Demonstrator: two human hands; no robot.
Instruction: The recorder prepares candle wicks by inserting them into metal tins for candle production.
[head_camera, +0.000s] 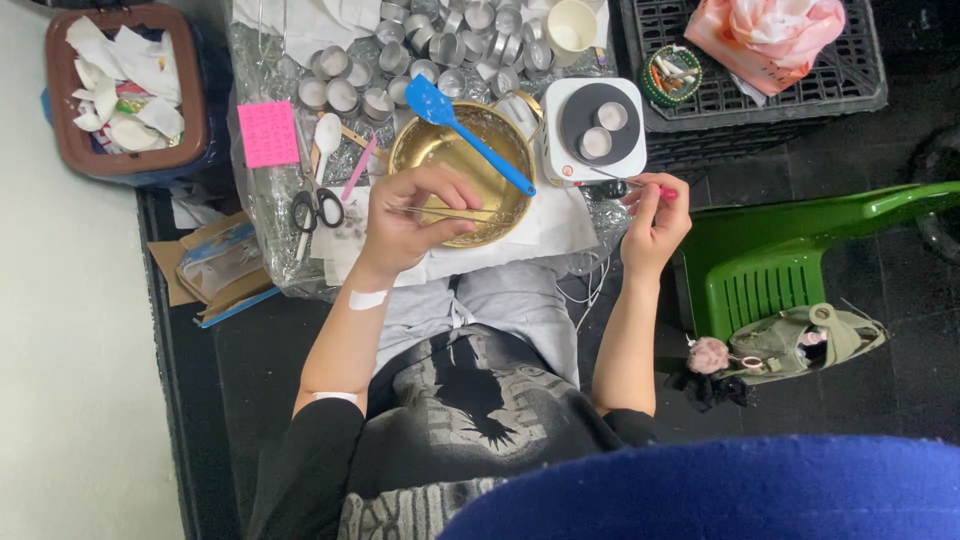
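Fingers of the left hand (405, 222) are pinching a thin metal rod (450, 212) and holding it level across the round brass-coloured bowl (470, 150), which is sitting on a white cloth (540, 232) at the middle of the foil-covered low table (262, 225). At three o'clock from the bowl, the right hand (655, 215) is closing its fingertips on a small pink-tipped tool (665, 192), just beside the front edge of a square white hot plate (600, 128); two small round metal tins (603, 130) are resting on its dark round burner. A blue silicone spatula (465, 135) is leaning across the bowl's rim, its blade pointing to eleven o'clock. At twelve o'clock a crowd of empty round metal cups (430, 50) is filling the back of the table. At nine o'clock from the bowl, a bright pink square paper label (267, 133) is lying flat on the foil, with black-handled scissors (318, 205) at its five o'clock and a white spoon (327, 133) just beside it. At ten o'clock in the view, a brown bin (60, 110) is holding crumpled white paper. A flattened brown cardboard package (215, 265) with a blue edge is lying on the floor at eight o'clock from the bowl. At three o'clock a green plastic dustpan (780, 265) is lying, with an olive fabric pouch (800, 340) at its six o'clock, and a black crate (830, 85) at one o'clock is carrying a folded pink cloth (770, 30).
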